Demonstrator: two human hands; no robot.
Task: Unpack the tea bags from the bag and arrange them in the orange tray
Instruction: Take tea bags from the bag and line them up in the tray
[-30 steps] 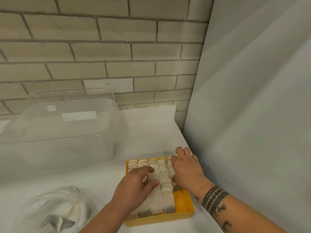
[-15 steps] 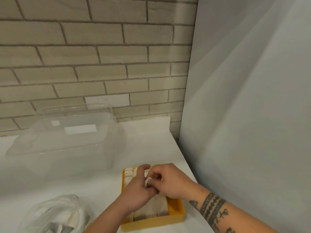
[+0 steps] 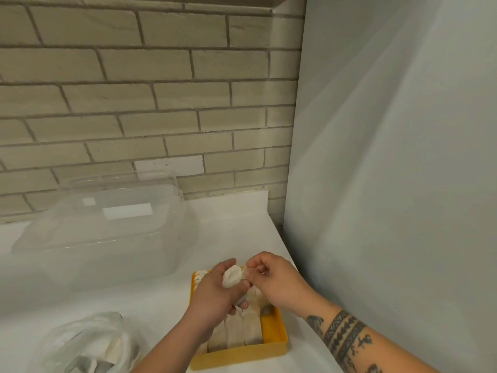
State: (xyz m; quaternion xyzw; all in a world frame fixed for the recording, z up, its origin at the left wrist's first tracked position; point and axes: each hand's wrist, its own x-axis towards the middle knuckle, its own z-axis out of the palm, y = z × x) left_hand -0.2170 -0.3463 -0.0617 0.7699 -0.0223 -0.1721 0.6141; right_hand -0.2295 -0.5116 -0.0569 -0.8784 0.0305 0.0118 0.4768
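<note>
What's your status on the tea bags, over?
Left hand grips one tea bag above the orange tray; right hand pinches its edge. Tray partly filled. More in plastic bag; nothing in the way.

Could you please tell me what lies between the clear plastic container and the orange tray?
In the head view, only a bare strip of white counter separates the clear plastic container from the orange tray.

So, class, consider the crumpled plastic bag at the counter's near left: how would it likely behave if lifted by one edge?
The plastic bag looks thin and crumpled, so it would probably sag limply. The tea bags inside lie loose, so they might shift or spill when it tilts. With only a few showing inside, it is probably light.
</note>
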